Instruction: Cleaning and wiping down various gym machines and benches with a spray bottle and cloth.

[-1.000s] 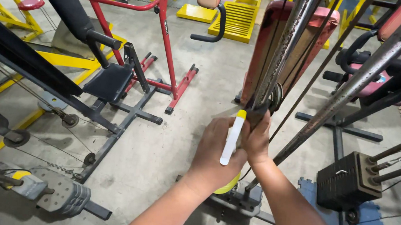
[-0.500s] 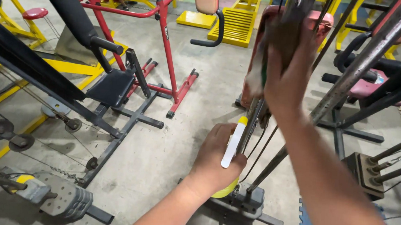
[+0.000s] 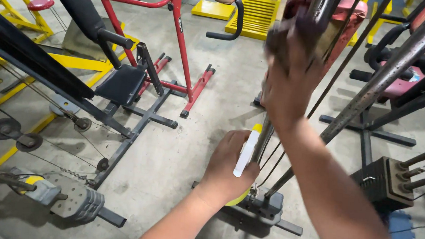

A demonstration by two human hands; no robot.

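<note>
Gym machines crowd a concrete floor [image 3: 214, 99]; right hand [image 3: 287, 85] clamps a dark cloth [image 3: 283, 37] on the rusty pole [image 3: 325, 7] top centre, left hand [image 3: 229, 168] grips a spray bottle [image 3: 246, 152] mid-frame, which might slip against the cables

A slanted grey metal guide rod [image 3: 296, 55] rises at centre; the right hand [image 3: 288, 75] sits on it high up, the left hand [image 3: 226, 168], holding a white spray bottle with yellow cap [image 3: 246, 152], lower down. A black padded bench seat [image 3: 121, 84] lies left, a black weight stack [image 3: 380, 183] right.
</note>
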